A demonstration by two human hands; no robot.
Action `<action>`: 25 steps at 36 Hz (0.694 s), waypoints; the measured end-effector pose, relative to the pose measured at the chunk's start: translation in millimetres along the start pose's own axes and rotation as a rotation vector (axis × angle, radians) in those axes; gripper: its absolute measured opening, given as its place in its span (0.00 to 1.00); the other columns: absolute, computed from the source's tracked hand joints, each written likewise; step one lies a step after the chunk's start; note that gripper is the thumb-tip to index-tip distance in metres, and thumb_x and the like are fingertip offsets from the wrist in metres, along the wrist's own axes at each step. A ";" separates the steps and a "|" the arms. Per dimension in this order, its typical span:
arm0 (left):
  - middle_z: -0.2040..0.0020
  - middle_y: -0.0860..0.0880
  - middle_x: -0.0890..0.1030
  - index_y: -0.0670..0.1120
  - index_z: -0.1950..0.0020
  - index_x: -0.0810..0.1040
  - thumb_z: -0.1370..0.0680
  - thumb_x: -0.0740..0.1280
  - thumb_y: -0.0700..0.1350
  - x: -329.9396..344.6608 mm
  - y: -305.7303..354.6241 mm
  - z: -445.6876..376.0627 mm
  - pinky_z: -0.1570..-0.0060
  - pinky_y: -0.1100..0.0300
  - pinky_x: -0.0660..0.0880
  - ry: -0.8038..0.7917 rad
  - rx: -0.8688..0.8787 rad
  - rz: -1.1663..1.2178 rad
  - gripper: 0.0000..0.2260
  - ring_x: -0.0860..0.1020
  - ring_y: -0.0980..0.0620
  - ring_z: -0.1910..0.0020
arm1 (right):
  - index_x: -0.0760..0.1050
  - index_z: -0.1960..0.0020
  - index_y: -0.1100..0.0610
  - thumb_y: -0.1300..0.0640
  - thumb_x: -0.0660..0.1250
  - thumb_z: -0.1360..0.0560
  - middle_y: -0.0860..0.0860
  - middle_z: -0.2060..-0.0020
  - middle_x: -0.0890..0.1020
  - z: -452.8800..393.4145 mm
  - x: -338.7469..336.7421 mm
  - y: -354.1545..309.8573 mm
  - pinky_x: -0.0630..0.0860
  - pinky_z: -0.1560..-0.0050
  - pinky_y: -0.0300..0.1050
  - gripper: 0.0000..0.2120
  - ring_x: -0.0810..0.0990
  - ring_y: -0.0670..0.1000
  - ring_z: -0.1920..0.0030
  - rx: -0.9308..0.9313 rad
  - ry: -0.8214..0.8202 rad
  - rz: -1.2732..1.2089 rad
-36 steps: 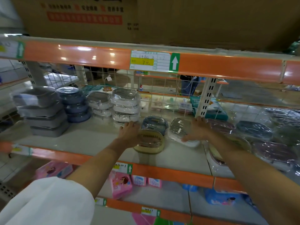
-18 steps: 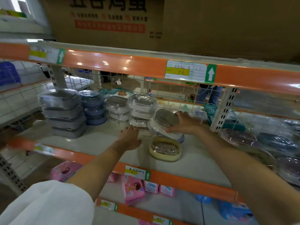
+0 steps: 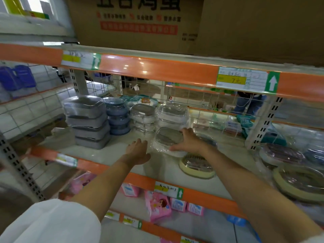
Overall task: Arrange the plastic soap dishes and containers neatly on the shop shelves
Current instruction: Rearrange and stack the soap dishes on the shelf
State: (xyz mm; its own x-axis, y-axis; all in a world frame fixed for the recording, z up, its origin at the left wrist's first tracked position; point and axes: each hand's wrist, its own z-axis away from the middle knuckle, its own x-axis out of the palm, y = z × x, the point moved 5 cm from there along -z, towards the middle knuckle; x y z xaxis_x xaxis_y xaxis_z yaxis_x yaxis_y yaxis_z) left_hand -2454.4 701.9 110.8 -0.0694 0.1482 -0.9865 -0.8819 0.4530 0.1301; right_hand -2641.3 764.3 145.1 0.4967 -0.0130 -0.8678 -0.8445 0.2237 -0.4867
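Shop, orange-edged shelves [image 3: 157, 71], price labels [image 3: 243, 80], wrapped stacked containers [image 3: 87, 121]

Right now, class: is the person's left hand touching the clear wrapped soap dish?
Apart. The head view shows bare shelf between the left hand and the soap dish.

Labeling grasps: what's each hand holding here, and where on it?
Right hand grips the wrapped clear soap dish by its right side, thumb at the near edge, fingers over the far rim. Left hand is open, holding nothing.
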 end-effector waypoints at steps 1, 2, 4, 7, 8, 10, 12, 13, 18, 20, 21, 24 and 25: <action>0.33 0.41 0.68 0.43 0.29 0.66 0.22 0.64 0.52 -0.9 -5.0 -0.8 0.37 0.49 0.68 0.002 -0.001 0.007 0.24 0.69 0.41 0.34 | 0.53 0.23 0.57 0.38 0.75 0.34 0.56 0.27 0.58 -2.6 1.9 -5.1 0.66 0.31 0.54 0.51 0.62 0.57 0.28 -0.012 0.004 -0.014; 0.34 0.41 0.68 0.43 0.29 0.65 0.22 0.64 0.52 -2.2 -9.2 -1.4 0.37 0.49 0.68 0.005 0.001 0.013 0.25 0.69 0.41 0.35 | 0.53 0.23 0.56 0.38 0.75 0.35 0.55 0.27 0.58 -4.3 1.6 -11.3 0.65 0.30 0.54 0.51 0.62 0.57 0.28 -0.034 0.007 -0.037; 0.34 0.41 0.69 0.44 0.28 0.65 0.23 0.64 0.52 -4.4 -16.7 -3.2 0.36 0.49 0.68 0.012 0.001 0.035 0.25 0.70 0.40 0.35 | 0.56 0.24 0.56 0.39 0.75 0.35 0.55 0.27 0.61 -8.8 -4.8 -23.3 0.66 0.31 0.52 0.49 0.64 0.55 0.29 -0.087 0.024 -0.086; 0.34 0.41 0.69 0.44 0.29 0.67 0.23 0.65 0.50 -7.8 -25.0 -6.4 0.36 0.49 0.68 0.017 0.001 0.059 0.24 0.70 0.40 0.35 | 0.59 0.27 0.57 0.40 0.75 0.33 0.54 0.31 0.66 -10.7 -26.7 -39.6 0.69 0.38 0.46 0.44 0.68 0.54 0.32 -0.146 0.089 -0.134; 0.34 0.41 0.69 0.43 0.30 0.67 0.23 0.65 0.50 -8.8 -26.6 -7.6 0.36 0.49 0.69 0.016 0.002 0.063 0.23 0.70 0.40 0.35 | 0.59 0.28 0.57 0.40 0.74 0.33 0.53 0.32 0.67 -11.8 -34.6 -42.9 0.69 0.41 0.44 0.43 0.69 0.54 0.33 -0.147 0.108 -0.154; 0.34 0.40 0.69 0.42 0.31 0.67 0.23 0.65 0.50 -11.1 -27.7 -10.2 0.37 0.48 0.69 0.015 0.008 0.070 0.23 0.71 0.40 0.36 | 0.60 0.28 0.57 0.41 0.74 0.32 0.52 0.33 0.68 -15.0 -49.4 -46.1 0.67 0.45 0.41 0.41 0.69 0.52 0.35 -0.136 0.150 -0.216; 0.33 0.40 0.68 0.42 0.31 0.67 0.22 0.64 0.50 -13.1 -26.0 -13.5 0.36 0.48 0.69 0.016 0.025 0.071 0.23 0.71 0.40 0.36 | 0.60 0.28 0.58 0.43 0.74 0.31 0.52 0.34 0.68 -17.1 -62.4 -47.4 0.66 0.48 0.38 0.40 0.70 0.51 0.36 -0.128 0.194 -0.266; 0.33 0.40 0.68 0.42 0.30 0.67 0.22 0.64 0.51 -13.8 -24.7 -15.0 0.36 0.48 0.69 0.016 0.035 0.069 0.23 0.71 0.40 0.35 | 0.61 0.29 0.58 0.43 0.74 0.31 0.52 0.35 0.69 -17.8 -67.8 -47.5 0.67 0.52 0.35 0.39 0.71 0.50 0.38 -0.132 0.217 -0.278; 0.32 0.41 0.68 0.43 0.30 0.67 0.22 0.65 0.50 -17.9 -19.2 -19.9 0.37 0.48 0.70 0.029 0.075 0.065 0.23 0.71 0.41 0.36 | 0.64 0.30 0.58 0.43 0.76 0.33 0.53 0.38 0.68 -23.1 -83.5 -41.6 0.68 0.53 0.34 0.39 0.71 0.49 0.43 -0.119 0.342 -0.331; 0.32 0.41 0.68 0.43 0.30 0.67 0.22 0.64 0.51 -19.9 -17.3 -22.1 0.37 0.49 0.71 0.033 0.090 0.054 0.23 0.72 0.41 0.36 | 0.66 0.36 0.58 0.45 0.77 0.34 0.50 0.47 0.71 -26.9 -89.6 -36.2 0.68 0.56 0.35 0.34 0.71 0.47 0.48 -0.091 0.413 -0.371; 0.32 0.41 0.68 0.43 0.31 0.68 0.22 0.64 0.51 -20.9 -16.3 -23.4 0.38 0.49 0.71 0.035 0.098 0.050 0.22 0.72 0.41 0.36 | 0.67 0.42 0.58 0.46 0.78 0.35 0.47 0.54 0.70 -28.9 -92.2 -33.7 0.67 0.60 0.32 0.31 0.71 0.45 0.54 -0.076 0.450 -0.401; 0.32 0.42 0.68 0.43 0.32 0.69 0.22 0.64 0.51 -25.0 -13.3 -27.2 0.39 0.50 0.72 0.059 0.122 0.045 0.22 0.72 0.42 0.36 | 0.65 0.54 0.55 0.47 0.80 0.37 0.43 0.63 0.66 -38.6 -95.4 -28.1 0.65 0.71 0.28 0.27 0.68 0.42 0.63 -0.050 0.503 -0.433; 0.31 0.42 0.68 0.43 0.32 0.69 0.22 0.64 0.51 -26.8 -12.5 -28.4 0.39 0.50 0.72 0.069 0.129 0.039 0.22 0.72 0.43 0.36 | 0.63 0.56 0.53 0.46 0.80 0.38 0.43 0.64 0.65 -42.7 -95.7 -27.5 0.64 0.72 0.29 0.27 0.67 0.42 0.64 -0.037 0.514 -0.430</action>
State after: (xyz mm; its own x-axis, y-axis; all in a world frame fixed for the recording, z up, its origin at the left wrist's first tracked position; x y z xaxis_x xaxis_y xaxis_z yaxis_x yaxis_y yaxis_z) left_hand -2454.7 667.3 132.8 -0.1385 0.1090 -0.9843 -0.8108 0.5582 0.1759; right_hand -2674.2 717.7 237.2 0.6396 -0.5581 -0.5286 -0.6033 0.0616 -0.7951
